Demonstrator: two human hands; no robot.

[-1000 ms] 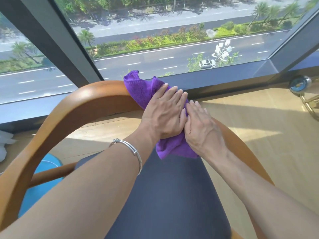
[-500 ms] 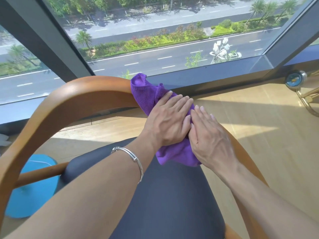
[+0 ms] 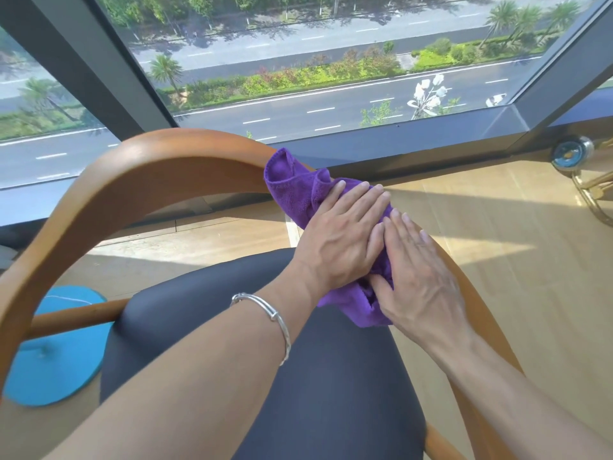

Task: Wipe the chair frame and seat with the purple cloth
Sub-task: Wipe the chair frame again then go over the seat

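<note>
- We saw the purple microfibre cloth (image 3: 292,190) draped over the right bend of the curved brown wooden chair frame (image 3: 132,174), above the dark blue padded seat (image 3: 331,376).
- The left hand (image 3: 341,240) lay flat on the cloth with fingers straight and together, pressing it against the frame. A bunched part of the cloth stuck out beyond the fingertips.
- The right hand (image 3: 421,277) lay just beside the left one, also flat with straight fingers. Its thumb touched the lower fold, which hung under both hands.
- A thin silver bracelet (image 3: 265,313) sat on the left wrist.
- A round blue disc (image 3: 56,360) lay on the light wooden floor (image 3: 497,260), left of the chair.
</note>
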